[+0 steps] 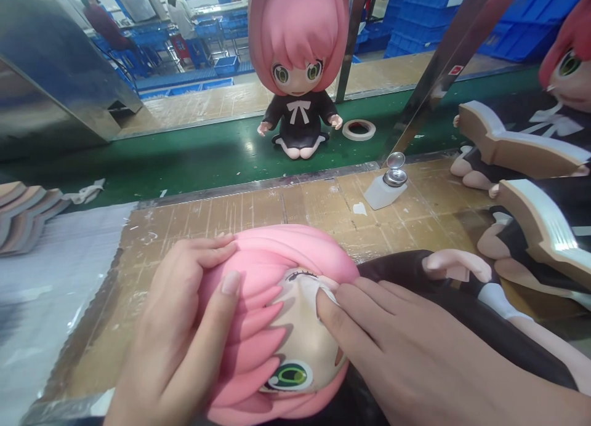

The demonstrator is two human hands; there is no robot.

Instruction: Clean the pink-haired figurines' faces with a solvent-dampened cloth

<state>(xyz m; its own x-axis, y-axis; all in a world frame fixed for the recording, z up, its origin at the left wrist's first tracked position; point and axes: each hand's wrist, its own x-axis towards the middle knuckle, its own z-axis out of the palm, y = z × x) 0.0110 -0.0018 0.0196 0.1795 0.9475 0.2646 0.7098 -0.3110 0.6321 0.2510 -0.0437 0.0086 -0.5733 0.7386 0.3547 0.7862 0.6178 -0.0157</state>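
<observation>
Blue crates (pixel 429 13) stack up at the back of the factory floor, and two people (pixel 182 13) work at a far bench. Closer in, a green conveyor belt (pixel 194 152) runs across the head view, carrying a finished pink-haired doll (pixel 298 69) sitting upright, with a roll of tape (pixel 359 129) just beside it on the belt.

Down on the taped, scuffed worktop (pixel 300 204), a small white dispenser bottle (pixel 386 186) with a metal top stands near the belt's edge. To the right, more dolls (pixel 530 229) lie on their sides, brown book-shaped pieces against them. At far left, a stack of flat brown pieces (pixel 23 213) rests on a sheet of white foam (pixel 50 278).

Front and centre, a doll lying on its back (pixel 281 327) sits right under the camera, head towards the left, black dress running off right. The left hand (pixel 184 333) is spread wide over the pink hair, thumb pressed on the fringe, cupping the head. The right hand (pixel 406 346) has its fingers close together, pinching a small white cloth (pixel 323 293) against the doll's face beside one eye.
</observation>
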